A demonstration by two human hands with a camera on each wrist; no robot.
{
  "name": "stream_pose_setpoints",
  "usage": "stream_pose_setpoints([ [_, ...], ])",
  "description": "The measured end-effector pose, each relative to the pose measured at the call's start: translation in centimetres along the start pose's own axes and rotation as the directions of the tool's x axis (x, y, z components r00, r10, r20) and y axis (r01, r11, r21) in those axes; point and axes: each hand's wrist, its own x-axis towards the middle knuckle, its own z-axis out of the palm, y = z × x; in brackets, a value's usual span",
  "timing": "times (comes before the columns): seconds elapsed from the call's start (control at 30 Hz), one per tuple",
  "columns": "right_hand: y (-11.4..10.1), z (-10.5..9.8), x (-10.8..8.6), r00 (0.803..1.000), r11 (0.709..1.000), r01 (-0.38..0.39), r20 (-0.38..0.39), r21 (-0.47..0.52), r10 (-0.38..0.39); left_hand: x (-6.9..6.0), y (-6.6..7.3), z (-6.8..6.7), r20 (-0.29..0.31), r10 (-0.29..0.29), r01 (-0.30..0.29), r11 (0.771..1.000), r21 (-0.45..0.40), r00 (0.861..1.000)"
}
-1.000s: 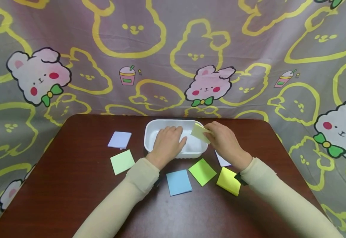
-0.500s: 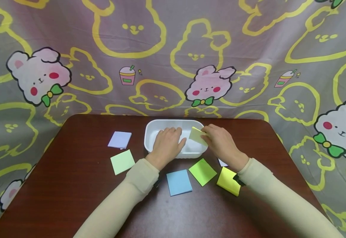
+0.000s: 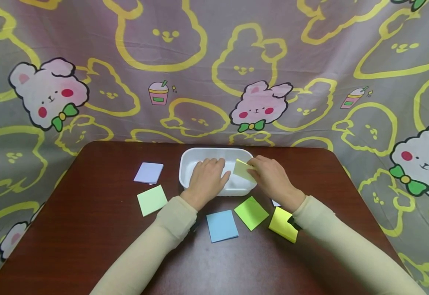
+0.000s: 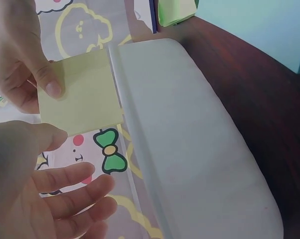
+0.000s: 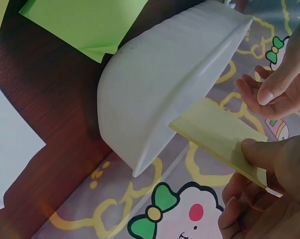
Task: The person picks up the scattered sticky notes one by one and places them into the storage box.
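My right hand (image 3: 273, 176) pinches a pale yellow sticky note pad (image 5: 220, 139) between thumb and fingers, over the right end of a white plastic tub (image 3: 219, 192). In the right wrist view, the pad's far edge lies at the tub's rim. My left hand (image 3: 207, 180) hovers over the tub's left and middle part, its fingers loosely bent and holding nothing. The left wrist view shows that left hand (image 4: 65, 194) just below the pad (image 4: 85, 94), with a gap between them. Part of the tub's inside is hidden behind the hands.
On the brown table (image 3: 70, 229) lie a lavender pad (image 3: 148, 173), a pale green pad (image 3: 152, 200), a blue pad (image 3: 222, 226), a bright green pad (image 3: 251, 213) and a yellow pad (image 3: 282, 225). A white pad (image 5: 13, 144) is partly under my right forearm. A patterned curtain (image 3: 199, 82) hangs behind.
My right hand has moved slightly left and down with the pale yellow pad, bringing it lower over the tub's right end. The left hand has stayed nearly still.
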Motion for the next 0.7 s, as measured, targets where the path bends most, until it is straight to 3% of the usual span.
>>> stream_pose_setpoints([
  [0.7, -0.1, 1.2, 0.6, 0.999, 0.998, 0.046, 0.012, -0.03, -0.046, 0.1, -0.5, 0.4, 0.01, -0.02, 0.02, 1.0, 0.013, 1.0],
])
